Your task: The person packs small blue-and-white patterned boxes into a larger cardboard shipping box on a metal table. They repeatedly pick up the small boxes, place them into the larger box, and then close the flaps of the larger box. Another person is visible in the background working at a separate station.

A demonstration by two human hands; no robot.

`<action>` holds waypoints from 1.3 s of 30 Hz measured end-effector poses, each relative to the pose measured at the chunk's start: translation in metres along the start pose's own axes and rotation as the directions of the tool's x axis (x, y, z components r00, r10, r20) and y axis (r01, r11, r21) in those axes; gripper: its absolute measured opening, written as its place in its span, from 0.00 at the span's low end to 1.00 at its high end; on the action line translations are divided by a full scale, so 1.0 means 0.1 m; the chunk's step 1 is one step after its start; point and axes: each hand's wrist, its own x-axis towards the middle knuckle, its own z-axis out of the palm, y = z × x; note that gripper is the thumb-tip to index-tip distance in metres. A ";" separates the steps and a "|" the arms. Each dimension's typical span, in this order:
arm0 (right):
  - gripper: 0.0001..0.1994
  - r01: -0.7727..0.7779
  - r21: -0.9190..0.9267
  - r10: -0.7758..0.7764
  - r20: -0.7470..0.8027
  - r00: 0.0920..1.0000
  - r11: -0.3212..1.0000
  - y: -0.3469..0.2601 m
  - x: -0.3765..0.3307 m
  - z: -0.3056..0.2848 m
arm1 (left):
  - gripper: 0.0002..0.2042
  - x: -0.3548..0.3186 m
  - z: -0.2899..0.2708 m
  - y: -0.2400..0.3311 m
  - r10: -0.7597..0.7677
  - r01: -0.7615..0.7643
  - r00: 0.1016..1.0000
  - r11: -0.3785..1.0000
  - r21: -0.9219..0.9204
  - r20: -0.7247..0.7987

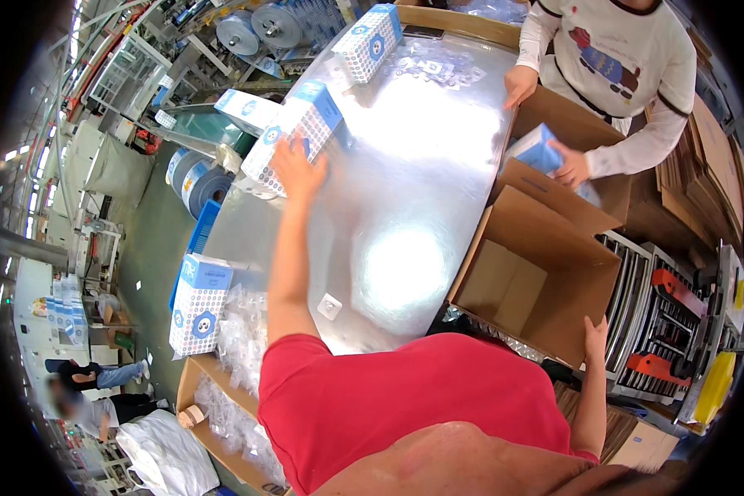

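Observation:
My left hand (299,169) reaches across the metal table, its fingers spread against the near side of a white package with blue ends and a small dotted pattern (316,107). The package's far side is hidden. Another such package (244,106) lies just behind it. At the right, my right hand (595,337) grips the near edge of an open brown cardboard box (583,277), thumb and fingers closed on its wall. Only brown cardboard shows inside that box.
Across the table a co-worker's hand (570,164) holds a blue-and-white package over another carton (546,112). Clear plastic pieces lie on the table (339,223) and fill a carton (192,380) at lower left. Rollers (624,273) run at the right.

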 end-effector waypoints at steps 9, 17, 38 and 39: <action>0.38 0.425 -0.821 -0.566 0.157 0.809 0.380 -1.14 -0.15 0.61 | 0.59 0.55 0.36 -0.52 0.223 -0.196 0.695 0.974 -0.118 0.683; 0.38 0.848 -0.481 -0.708 0.520 0.478 0.220 -1.96 0.11 1.96 | 0.50 0.43 0.05 0.31 0.298 -0.250 0.721 0.954 -0.166 0.625; 0.44 0.974 -0.207 -0.374 0.899 0.228 0.096 -2.31 0.32 3.09 | 0.20 1.05 0.99 -0.07 0.282 -0.312 0.941 0.938 0.150 0.188; 0.44 0.977 -0.198 -0.372 0.903 0.215 0.083 -2.32 0.31 3.11 | 0.17 1.11 1.20 -0.37 0.255 -0.282 0.956 0.935 0.212 0.148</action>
